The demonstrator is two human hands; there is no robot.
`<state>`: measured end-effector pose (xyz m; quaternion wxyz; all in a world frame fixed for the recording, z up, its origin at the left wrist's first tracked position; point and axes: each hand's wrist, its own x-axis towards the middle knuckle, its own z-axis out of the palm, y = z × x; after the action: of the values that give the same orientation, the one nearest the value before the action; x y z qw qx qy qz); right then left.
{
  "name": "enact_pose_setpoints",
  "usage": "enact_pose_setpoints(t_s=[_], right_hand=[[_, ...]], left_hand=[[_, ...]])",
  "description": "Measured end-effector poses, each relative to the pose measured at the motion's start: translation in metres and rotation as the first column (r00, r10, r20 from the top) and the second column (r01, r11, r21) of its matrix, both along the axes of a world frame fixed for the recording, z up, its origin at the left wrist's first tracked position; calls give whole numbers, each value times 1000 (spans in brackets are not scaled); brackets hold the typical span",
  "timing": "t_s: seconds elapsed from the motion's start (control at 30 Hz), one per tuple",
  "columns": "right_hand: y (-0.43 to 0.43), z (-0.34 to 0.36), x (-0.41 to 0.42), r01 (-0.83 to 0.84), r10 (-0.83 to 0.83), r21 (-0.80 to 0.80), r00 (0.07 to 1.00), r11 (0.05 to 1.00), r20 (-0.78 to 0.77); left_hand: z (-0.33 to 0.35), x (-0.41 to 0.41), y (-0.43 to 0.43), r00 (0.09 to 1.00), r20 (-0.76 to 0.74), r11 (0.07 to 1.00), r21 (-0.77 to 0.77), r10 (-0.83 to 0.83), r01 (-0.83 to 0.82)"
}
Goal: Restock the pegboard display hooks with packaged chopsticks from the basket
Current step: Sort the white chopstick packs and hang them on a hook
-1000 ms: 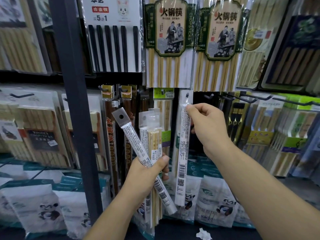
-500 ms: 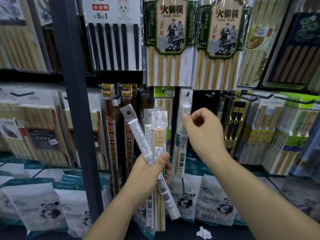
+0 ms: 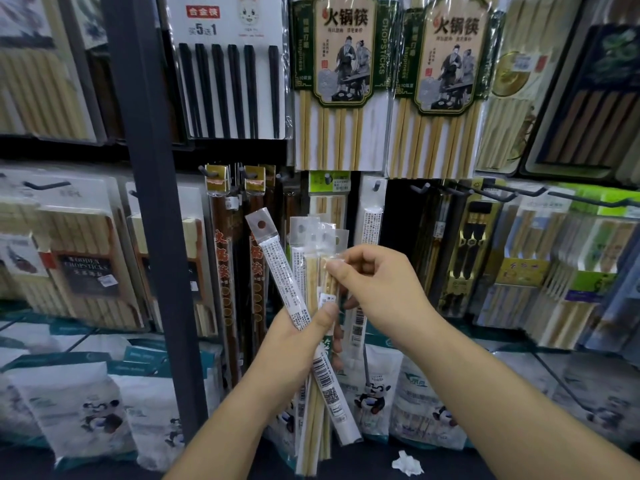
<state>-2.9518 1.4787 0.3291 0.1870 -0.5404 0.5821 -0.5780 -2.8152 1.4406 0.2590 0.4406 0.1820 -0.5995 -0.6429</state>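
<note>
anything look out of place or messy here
A crumpled white paper scrap lies loose on the dark surface below the panda bags, like dropped litter. One white pack splays sideways from the bundle in the left hand.

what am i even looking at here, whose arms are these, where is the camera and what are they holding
There is no machine here. A person wears a camera on the head, so you look forward and down along both arms at a shop display. The left hand grips a bundle of slim chopstick packets. The right hand pinches a clear packet on the bundle's right side. Behind them a white packet hangs on a hook. Bigger chopstick packs hang above.
</note>
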Motion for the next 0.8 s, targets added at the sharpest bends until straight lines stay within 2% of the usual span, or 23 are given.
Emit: enact_pose_setpoints(t_s=[0.1,0.23,0.4,0.53,0.8], right_hand=[[0,-1,-1,42,-42,-38,999,998,-2],[0,4,-5,70,-55,-96,987,993,149],[-3,27,-24,199,-161,-188,967,962,199],[-10,40,-30,242,-217,-169,964,955,153],[-14,48,-26,229,-186,-131,942,965,278]], left_hand=[[-1,0,0,1000,-24,1000,24,15,-14],[-2,-1,-1,997,-59,998,47,43,-40],[-3,1,-6,986,3,982,97,166,-165],[-1,1,-4,992,-24,982,144,125,-120],[-3,-1,-3,991,2,985,112,131,-130]])
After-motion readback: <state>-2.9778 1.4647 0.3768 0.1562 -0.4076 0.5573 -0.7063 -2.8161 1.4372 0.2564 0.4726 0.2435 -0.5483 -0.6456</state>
